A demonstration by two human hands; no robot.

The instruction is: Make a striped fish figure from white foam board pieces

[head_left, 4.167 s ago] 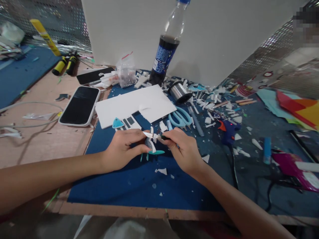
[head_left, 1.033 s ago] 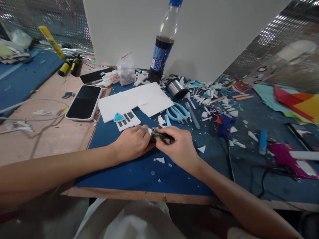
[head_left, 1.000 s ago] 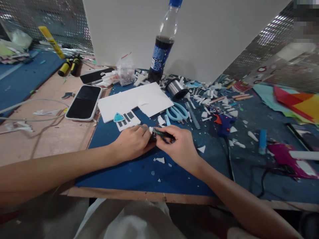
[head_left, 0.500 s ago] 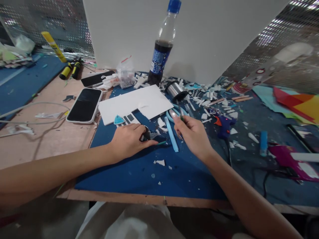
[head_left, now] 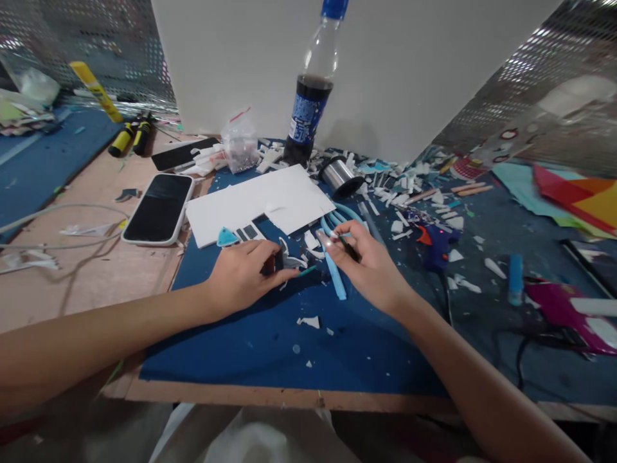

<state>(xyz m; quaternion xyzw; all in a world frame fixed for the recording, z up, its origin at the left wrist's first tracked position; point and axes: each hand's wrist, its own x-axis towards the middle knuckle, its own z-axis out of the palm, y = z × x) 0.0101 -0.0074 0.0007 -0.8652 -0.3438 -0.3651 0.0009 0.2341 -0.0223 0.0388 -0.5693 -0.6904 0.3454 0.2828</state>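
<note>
My left hand (head_left: 243, 278) presses down on a small white-and-teal cut-out piece (head_left: 292, 263) on the blue mat (head_left: 270, 347), fingers closed around its dark part. My right hand (head_left: 371, 267) sits just to the right, fingers pinched on a thin dark tool (head_left: 348, 247). A light blue stick (head_left: 332, 273) lies on the mat between the hands, under my right fingers. The blue scissors (head_left: 337, 215) lie right behind my right hand, partly hidden by it.
A white foam sheet (head_left: 260, 199) and a phone (head_left: 157, 207) lie behind my left hand. A cola bottle (head_left: 308, 96) and a metal spool (head_left: 340, 177) stand further back. A blue glue gun (head_left: 436, 244), its cord and many white scraps are at the right.
My right hand left the cut-out, swung right toward the scissors, then came back a little with the thin tool. My left hand lowered the cut-out onto the mat and holds it there.
</note>
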